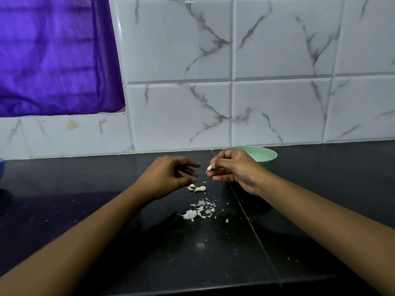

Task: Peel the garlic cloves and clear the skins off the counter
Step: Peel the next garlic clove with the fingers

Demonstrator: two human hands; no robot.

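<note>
No writing, label, brand or number can be read here. The wall tiles (277, 39) carry only grey veins.

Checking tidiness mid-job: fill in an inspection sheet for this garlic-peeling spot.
Surface: black counter, speckled with crumbs, a seam running across it.
Job's things: clove pinched in the right hand; two pale pieces on the counter, cloves or curled skins, cannot tell.
Clutter: skins piled nearer the person, stray flakes around.
Grippers: left hand loosely curled, holding nothing, above the pieces; right hand pinches the clove.
Cables: nothing seen.
Surroundings: green bowl behind the right hand; marbled tiles; purple curtain upper left.
</note>
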